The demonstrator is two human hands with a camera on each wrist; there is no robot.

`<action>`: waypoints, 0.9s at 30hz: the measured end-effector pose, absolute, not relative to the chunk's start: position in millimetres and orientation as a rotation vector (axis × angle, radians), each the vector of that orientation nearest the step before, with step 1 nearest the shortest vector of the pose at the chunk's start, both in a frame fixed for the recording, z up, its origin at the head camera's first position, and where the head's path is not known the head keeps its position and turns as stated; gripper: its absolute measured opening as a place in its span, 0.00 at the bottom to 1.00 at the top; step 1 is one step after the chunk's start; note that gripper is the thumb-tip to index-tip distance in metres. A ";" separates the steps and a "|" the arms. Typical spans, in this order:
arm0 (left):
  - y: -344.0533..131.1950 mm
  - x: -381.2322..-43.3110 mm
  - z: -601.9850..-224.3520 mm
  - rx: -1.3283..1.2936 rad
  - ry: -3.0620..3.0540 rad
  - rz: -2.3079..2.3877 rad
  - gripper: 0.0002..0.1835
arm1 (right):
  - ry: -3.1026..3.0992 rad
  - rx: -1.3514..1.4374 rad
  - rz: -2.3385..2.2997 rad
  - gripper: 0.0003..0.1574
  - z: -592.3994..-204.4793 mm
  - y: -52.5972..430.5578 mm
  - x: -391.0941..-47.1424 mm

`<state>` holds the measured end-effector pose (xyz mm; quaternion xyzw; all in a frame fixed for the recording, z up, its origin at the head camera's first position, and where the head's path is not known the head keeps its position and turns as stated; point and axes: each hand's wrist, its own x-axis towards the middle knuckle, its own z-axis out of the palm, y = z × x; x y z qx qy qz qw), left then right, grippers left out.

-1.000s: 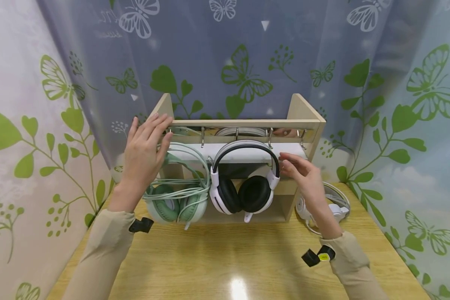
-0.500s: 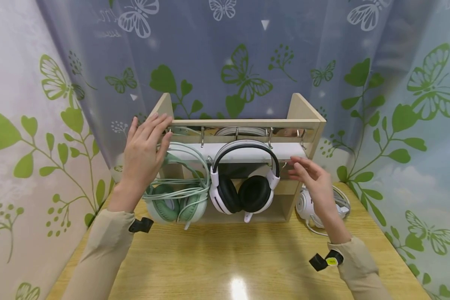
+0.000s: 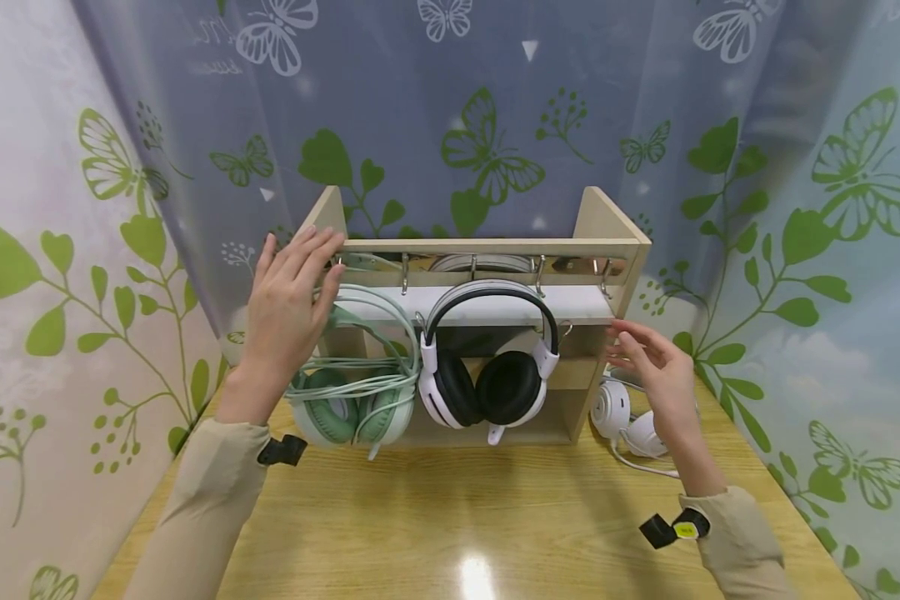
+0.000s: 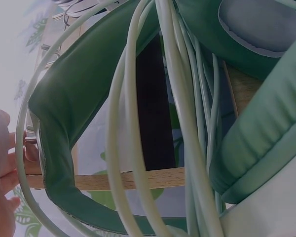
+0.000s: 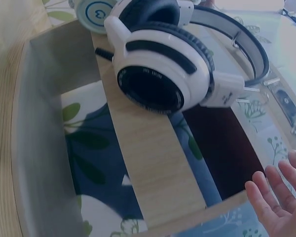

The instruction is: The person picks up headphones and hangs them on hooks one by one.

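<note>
My left hand (image 3: 285,308) rests on the upper left corner of a light wooden rack (image 3: 487,246), fingers straight. Beneath it hang mint-green headphones (image 3: 393,417), their cable wound in loops around them. In the left wrist view their green padded headband (image 4: 54,133) and the pale cable fill most of the picture. White headphones with black ear pads (image 3: 510,389) hang at the rack's middle. My right hand (image 3: 662,379) holds nothing; its loosely bent fingers are right at the rack's right side. The right wrist view shows this hand (image 5: 281,197) beside the rack's edge.
Several metal hooks (image 3: 541,275) line the rack's upper bar, above a white shelf (image 3: 585,302). White headphones (image 3: 611,408) lie on the wooden table (image 3: 420,525) right of the rack, partly behind my right hand. A patterned curtain (image 3: 390,83) stands behind.
My right hand has moved right, from beside the black-padded headphones to the rack's right side. My left hand and the hanging headphones have stayed in place.
</note>
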<state>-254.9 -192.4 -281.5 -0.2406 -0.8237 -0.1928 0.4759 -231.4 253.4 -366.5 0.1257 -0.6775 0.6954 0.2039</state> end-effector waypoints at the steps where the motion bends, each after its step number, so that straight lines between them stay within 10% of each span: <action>1: -192.4 -255.1 -281.6 -0.589 -2.012 -0.471 0.21 | -1.879 0.345 1.943 0.23 -367.4 255.6 -231.4; 27: -192.8 -256.4 -282.9 -0.576 -2.008 -0.481 0.21 | -1.908 0.187 1.852 0.21 -398.3 306.4 -231.8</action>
